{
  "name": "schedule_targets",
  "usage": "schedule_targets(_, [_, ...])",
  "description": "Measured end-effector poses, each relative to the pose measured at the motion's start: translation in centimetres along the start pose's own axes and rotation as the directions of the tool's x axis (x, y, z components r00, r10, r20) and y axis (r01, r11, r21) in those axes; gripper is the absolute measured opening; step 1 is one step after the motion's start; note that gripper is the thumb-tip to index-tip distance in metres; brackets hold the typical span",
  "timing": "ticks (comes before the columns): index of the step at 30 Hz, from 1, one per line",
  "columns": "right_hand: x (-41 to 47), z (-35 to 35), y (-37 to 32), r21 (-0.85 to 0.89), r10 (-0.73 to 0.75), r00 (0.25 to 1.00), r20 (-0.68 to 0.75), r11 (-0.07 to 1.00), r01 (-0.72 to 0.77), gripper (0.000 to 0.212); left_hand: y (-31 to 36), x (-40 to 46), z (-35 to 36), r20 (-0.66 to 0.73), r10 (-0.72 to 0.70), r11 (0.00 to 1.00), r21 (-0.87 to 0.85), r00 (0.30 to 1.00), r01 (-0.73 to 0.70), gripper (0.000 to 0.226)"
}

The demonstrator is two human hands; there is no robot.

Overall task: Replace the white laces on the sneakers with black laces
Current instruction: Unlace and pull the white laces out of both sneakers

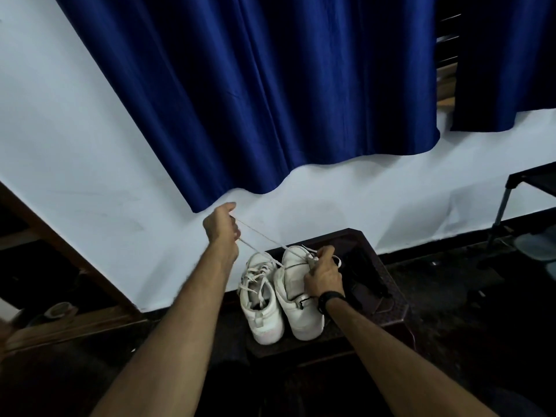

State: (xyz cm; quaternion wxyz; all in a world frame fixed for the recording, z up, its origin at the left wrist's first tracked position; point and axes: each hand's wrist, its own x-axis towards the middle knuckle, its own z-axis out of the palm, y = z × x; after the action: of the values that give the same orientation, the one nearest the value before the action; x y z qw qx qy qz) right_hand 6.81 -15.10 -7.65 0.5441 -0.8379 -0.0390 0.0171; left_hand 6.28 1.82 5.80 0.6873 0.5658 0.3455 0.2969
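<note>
Sneakers [281, 296], white pair side by side on dark stool [391, 308], left one loosely laced, left hand [221, 225] raised, gripping taut white lace [261, 239], right hand [323, 273] pinching lace at right sneaker's eyelets.

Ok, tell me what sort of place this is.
Probably a room in a home: a blue curtain hangs on a white wall, and a shoe rack stands at the right.
</note>
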Motion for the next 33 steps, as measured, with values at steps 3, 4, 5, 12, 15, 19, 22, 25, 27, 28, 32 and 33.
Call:
schedule_targets(3, [0.0, 0.1, 0.0, -0.006, 0.007, 1.000, 0.010, 1.000, -0.007, 0.031, -1.9, 0.4, -1.2, 0.043, 0.153, 0.566, 0.815, 0.987, -0.123, 0.024])
schedule_targets(4, [0.0, 0.1, 0.0, -0.006, 0.009, 1.000, 0.013, 1.000, -0.009, 0.033, -3.0, 0.2, -1.5, 0.113, 0.168, 0.311, 0.937, 0.979, -0.161, 0.034])
schedule_targets(5, [0.0, 0.1, 0.0, -0.005, 0.010, 1.000, 0.014, 1.000, -0.010, 0.033, -4.3, -0.2, -1.4, 0.206, 0.177, 0.134, 0.964, 0.962, -0.231, 0.044])
schedule_targets(12, [0.4, 0.1, 0.6, 0.018, 0.022, 1.000, 0.016, 1.000, -0.022, 0.035, -11.4, -2.2, 1.8, 0.748, 0.035, -0.030, 0.663, 0.662, -0.748, 0.042])
schedule_targets(15, [0.6, 0.1, 0.7, 0.028, 0.031, 0.999, 0.008, 0.999, -0.031, 0.039, -12.7, -3.2, 2.8, 0.800, 0.123, -0.203, 0.600, 0.588, -0.774, 0.028])
schedule_targets(19, [0.5, 0.4, 1.0, 0.025, 0.013, 1.000, -0.023, 1.000, -0.013, 0.027, -12.4, -2.2, 2.7, 0.648, 0.389, 0.056, 0.693, 0.655, -0.719, 0.019])
schedule_targets(22, [0.6, 0.8, 1.1, 0.013, 0.010, 0.999, -0.038, 1.000, -0.010, 0.025, -8.6, -1.3, 2.8, 0.212, 0.299, 0.850, 0.384, 0.931, -0.360, 0.017])
schedule_targets(25, [0.6, 0.9, 1.2, -0.012, 0.021, 0.999, -0.032, 1.000, -0.022, 0.028, -3.7, -0.6, 2.4, 0.115, -0.057, 0.961, -0.262, 0.992, 0.085, 0.021])
schedule_targets(27, [0.6, 0.9, 1.2, -0.013, 0.018, 0.999, -0.028, 1.000, -0.019, 0.027, -1.8, 0.0, 1.4, 0.057, -0.020, 0.991, -0.135, 0.998, 0.028, 0.023])
schedule_targets(28, [0.6, 0.9, 1.2, -0.013, 0.020, 0.999, -0.027, 1.000, -0.020, 0.027, -1.7, 0.4, 1.0, 0.045, 0.060, 0.992, 0.107, 0.997, -0.064, 0.019])
schedule_targets(32, [0.6, 1.0, 1.2, -0.009, 0.021, 0.999, -0.025, 1.000, -0.021, 0.025, -4.6, -0.5, 0.0, 0.311, 0.123, 0.237, 0.913, 0.942, -0.332, 0.053])
schedule_targets(33, [0.6, 0.9, 1.2, -0.009, 0.020, 1.000, -0.024, 1.000, -0.020, 0.026, -5.7, -1.0, 0.2, 0.410, 0.107, 0.084, 0.904, 0.906, -0.419, 0.059])
